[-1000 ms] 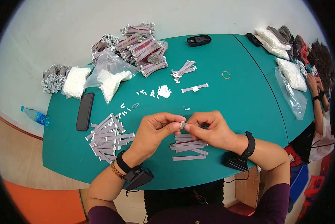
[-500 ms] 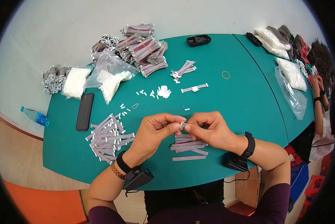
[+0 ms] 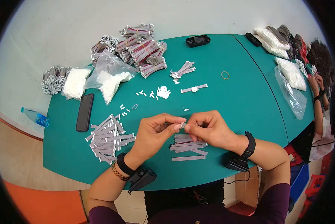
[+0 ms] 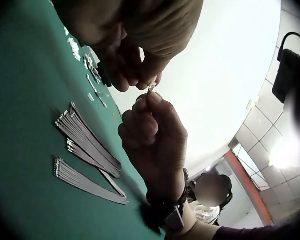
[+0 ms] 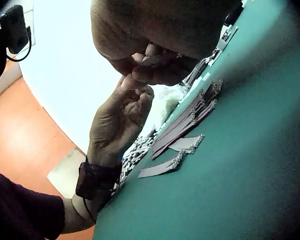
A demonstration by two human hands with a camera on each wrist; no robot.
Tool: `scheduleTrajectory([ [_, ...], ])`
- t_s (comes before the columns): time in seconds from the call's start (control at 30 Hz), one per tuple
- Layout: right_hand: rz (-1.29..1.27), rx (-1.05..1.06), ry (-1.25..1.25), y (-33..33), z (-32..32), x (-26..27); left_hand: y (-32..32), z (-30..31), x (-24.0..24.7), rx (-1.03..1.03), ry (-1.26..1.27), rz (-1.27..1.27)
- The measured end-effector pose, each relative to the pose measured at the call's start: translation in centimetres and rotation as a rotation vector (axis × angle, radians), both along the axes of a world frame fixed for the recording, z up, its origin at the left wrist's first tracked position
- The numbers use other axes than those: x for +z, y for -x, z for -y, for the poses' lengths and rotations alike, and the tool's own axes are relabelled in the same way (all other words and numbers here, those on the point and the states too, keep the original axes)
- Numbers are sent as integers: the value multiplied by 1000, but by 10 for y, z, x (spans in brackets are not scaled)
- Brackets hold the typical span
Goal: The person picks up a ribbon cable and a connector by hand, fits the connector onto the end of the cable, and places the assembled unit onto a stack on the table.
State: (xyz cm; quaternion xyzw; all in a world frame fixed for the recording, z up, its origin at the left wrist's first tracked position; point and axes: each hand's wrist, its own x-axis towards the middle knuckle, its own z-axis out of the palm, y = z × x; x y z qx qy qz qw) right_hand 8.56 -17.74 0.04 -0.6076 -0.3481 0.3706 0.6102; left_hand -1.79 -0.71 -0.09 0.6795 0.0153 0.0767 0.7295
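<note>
Close two-handed work above the wide green desk.
Mid-frame, my bare left hand and bare right hand each have a grip clamped on the small grey-and-white piece. I judge I'm working its end; next calls for steady, straight alignment. My hands cover most of it; how its parts meet, I can't tell.

I observed one small held piece, pale white with a greyish section, pinched between the fingertips of the left hand and the right hand. It was suspended above the green table, apart from the surface. The fingers covered most of it; I could not determine its full length, its exact tilt or whether its parts were joined.
</note>
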Motion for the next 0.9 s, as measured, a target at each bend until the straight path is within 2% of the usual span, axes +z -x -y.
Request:
scheduleTrajectory([
  [0.33,9,-7,-12,2,0,0,1,3,0,30,-112,74],
  [0.57,5,-4,-2,2,0,2,1,1,0,5,-23,12],
  [0.73,26,-16,-21,3,1,2,1,2,-2,8,-58,25],
  [0.83,26,-21,-19,4,1,1,2,3,-4,23,-166,75],
  [0.9,30,-25,-24,4,0,0,2,3,-4,20,-109,41],
])
